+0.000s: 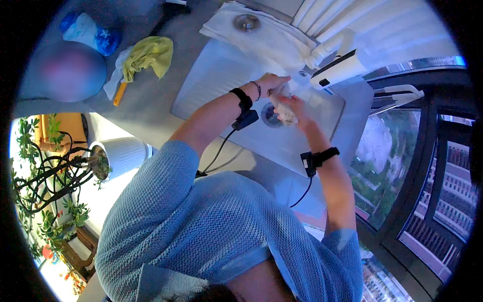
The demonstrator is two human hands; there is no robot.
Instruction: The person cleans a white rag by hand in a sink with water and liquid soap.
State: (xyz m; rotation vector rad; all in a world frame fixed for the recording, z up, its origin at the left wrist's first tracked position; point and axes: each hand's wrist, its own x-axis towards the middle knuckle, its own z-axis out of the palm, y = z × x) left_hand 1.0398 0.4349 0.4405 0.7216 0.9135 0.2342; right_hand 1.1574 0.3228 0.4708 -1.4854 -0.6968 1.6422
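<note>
A bunched pale cloth (283, 105) is gripped between my two hands over the white sink basin (241, 128). My left hand (273, 83) holds its upper end, with a dark bracelet and a black strap on the wrist. Around its lower part closes my right hand (296, 107), and that wrist also bears a black strap. Just below the cloth the round metal drain (271, 114) is partly covered. A white faucet (337, 70) reaches in from the right, apart from both hands. Folds of the cloth hide some of my fingers.
A white towel (226, 28) with a round metal strainer (246, 23) lies on the sink's far edge. On the grey counter sit a yellow-green cloth (151, 56), an orange handle (120, 94) and a blue-and-white package (90, 34). A potted plant (120, 154) stands left; windows (385, 158) flank the right.
</note>
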